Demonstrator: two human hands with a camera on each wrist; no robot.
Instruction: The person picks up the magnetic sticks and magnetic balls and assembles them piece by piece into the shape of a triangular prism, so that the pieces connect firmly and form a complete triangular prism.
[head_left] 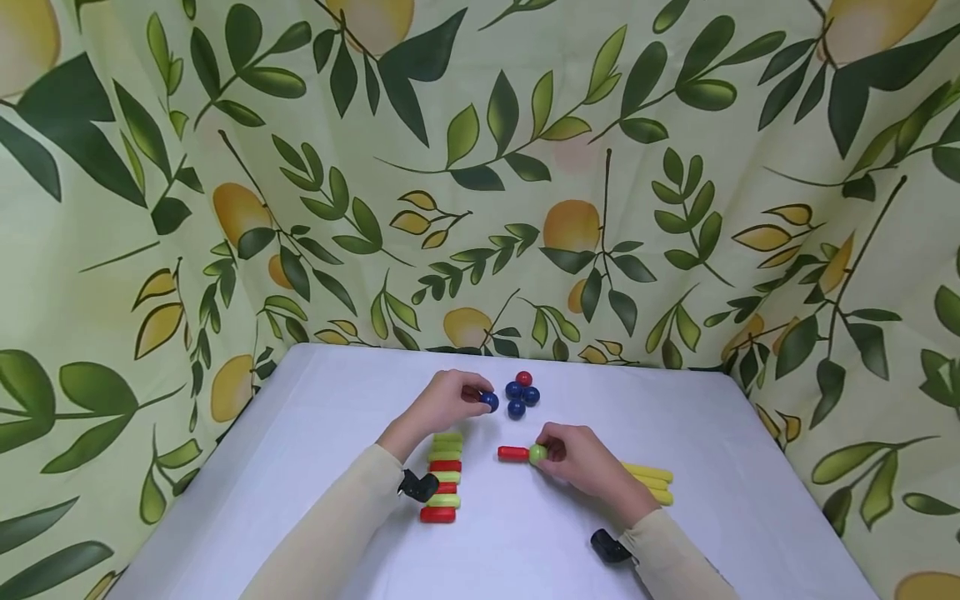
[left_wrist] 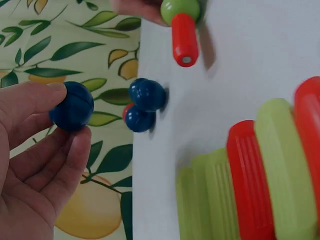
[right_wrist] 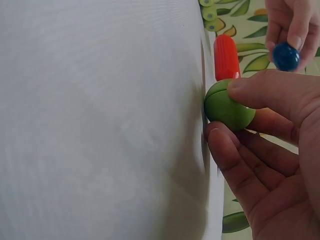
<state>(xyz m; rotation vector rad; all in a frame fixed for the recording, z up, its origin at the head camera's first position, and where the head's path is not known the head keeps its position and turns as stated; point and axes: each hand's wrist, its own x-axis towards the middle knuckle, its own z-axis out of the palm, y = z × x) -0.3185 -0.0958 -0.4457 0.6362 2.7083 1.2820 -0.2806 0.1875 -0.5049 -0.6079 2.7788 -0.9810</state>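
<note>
My left hand [head_left: 452, 398] pinches a blue ball [left_wrist: 74, 106] between thumb and fingertips, above the far middle of the table. A green ball [right_wrist: 227, 106] is gripped by the thumb and fingers of my right hand [head_left: 576, 458]. A short red stick [head_left: 513, 453] joins the green ball's left side in the head view, and its free end shows a small pale disc in the left wrist view. Just right of my left hand, several blue balls [head_left: 517, 408] cluster with one red ball [head_left: 524, 378] behind them.
A row of short red and light green sticks [head_left: 442, 514] lies under and beside my left forearm. Several longer yellow sticks [head_left: 651, 476] lie behind my right wrist. The white table [head_left: 315, 400] ends at a leaf-patterned cloth [head_left: 495, 250] at the back.
</note>
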